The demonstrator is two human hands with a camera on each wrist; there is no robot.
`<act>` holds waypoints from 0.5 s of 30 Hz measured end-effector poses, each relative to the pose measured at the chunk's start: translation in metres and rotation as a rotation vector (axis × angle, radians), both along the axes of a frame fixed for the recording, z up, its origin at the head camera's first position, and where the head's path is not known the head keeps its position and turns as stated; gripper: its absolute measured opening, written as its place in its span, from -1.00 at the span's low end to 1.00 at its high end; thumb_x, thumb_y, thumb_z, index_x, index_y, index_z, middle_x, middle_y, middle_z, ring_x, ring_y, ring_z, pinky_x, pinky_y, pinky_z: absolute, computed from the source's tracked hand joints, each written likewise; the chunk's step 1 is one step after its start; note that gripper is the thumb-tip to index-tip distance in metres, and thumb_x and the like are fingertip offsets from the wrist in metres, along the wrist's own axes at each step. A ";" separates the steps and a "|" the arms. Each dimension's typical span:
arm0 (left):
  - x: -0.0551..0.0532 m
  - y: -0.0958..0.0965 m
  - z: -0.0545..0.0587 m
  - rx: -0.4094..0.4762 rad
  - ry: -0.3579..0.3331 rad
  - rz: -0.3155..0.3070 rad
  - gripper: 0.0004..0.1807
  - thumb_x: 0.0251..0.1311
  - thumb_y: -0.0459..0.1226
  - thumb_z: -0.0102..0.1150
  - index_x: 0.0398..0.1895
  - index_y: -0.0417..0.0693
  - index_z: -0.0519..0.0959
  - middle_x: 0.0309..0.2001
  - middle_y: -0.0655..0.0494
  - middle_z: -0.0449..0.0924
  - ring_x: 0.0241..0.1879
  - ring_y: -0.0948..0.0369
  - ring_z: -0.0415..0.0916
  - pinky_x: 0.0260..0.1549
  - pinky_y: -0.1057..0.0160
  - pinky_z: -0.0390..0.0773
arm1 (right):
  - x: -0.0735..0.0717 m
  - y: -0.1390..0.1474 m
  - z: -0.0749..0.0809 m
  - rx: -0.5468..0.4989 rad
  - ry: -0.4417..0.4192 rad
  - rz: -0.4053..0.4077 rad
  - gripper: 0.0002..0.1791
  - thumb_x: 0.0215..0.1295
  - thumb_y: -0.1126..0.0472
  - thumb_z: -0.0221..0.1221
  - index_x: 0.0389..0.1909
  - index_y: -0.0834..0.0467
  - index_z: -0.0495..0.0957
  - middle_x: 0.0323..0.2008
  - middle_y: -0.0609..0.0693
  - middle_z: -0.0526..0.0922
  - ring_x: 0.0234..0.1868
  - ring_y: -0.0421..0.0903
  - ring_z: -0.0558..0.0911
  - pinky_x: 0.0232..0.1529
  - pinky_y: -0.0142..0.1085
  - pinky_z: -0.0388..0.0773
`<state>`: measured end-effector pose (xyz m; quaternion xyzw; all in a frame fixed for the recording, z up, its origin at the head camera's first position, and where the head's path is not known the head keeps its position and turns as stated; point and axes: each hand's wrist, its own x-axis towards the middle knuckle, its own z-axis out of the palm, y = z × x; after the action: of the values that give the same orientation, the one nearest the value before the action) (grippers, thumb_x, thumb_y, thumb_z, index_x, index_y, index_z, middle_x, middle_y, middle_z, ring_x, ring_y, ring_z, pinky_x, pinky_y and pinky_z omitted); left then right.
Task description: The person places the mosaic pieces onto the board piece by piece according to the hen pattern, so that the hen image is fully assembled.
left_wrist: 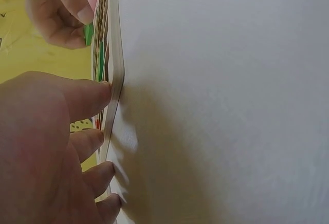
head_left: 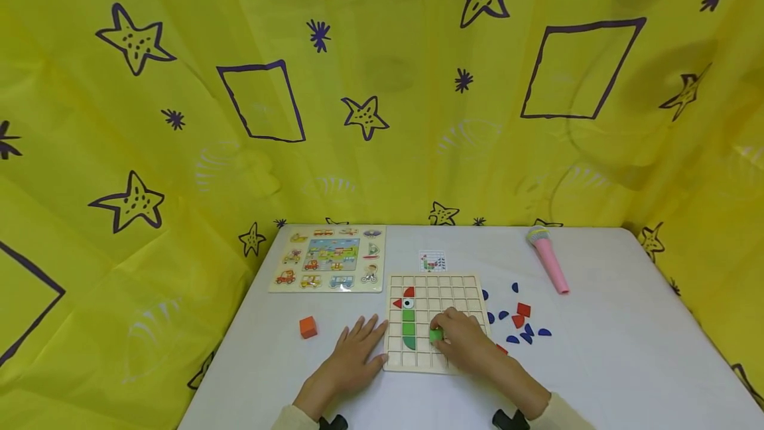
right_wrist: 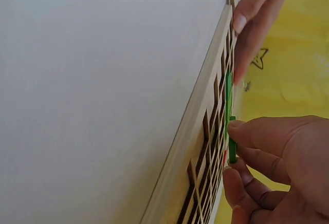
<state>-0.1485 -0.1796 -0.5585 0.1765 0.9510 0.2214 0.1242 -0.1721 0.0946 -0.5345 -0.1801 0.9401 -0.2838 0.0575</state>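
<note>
A wooden grid board (head_left: 424,365) lies on the table, its left columns holding a red quarter-round piece (head_left: 409,292), a red triangle (head_left: 397,303), an eye tile (head_left: 408,302), green squares (head_left: 408,328) and a green rounded piece (head_left: 409,343). My right hand (head_left: 462,340) pinches a green square tile (right_wrist: 233,141) between thumb and fingers, just above the board's middle. My left hand (head_left: 353,358) has its fingers spread, touching the board's left edge with thumb and fingertips. In the left wrist view, that edge runs along the left hand's fingertips (left_wrist: 105,93).
Blue half-round pieces (head_left: 512,339) and red pieces (head_left: 523,310) lie scattered right of the board. A small pattern card (head_left: 432,261) is behind it. A picture puzzle (head_left: 274,277), an orange cube (head_left: 308,327) and a pink toy microphone (head_left: 550,261) are also on the table.
</note>
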 end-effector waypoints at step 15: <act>0.001 0.000 0.000 0.004 0.014 0.001 -0.27 0.53 0.10 0.06 0.68 0.17 0.22 0.68 0.00 0.11 0.67 -0.17 -0.04 0.56 -0.38 -0.02 | 0.005 -0.018 -0.008 -0.003 0.104 0.107 -0.83 0.20 0.32 0.47 -0.27 0.04 0.69 -0.25 -0.16 0.59 -0.16 -0.13 0.57 -0.18 -0.20 0.37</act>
<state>-0.1475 -0.1800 -0.5586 0.1777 0.9515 0.2220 0.1173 -0.1669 0.0767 -0.5425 -0.2448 0.9303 -0.2721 0.0237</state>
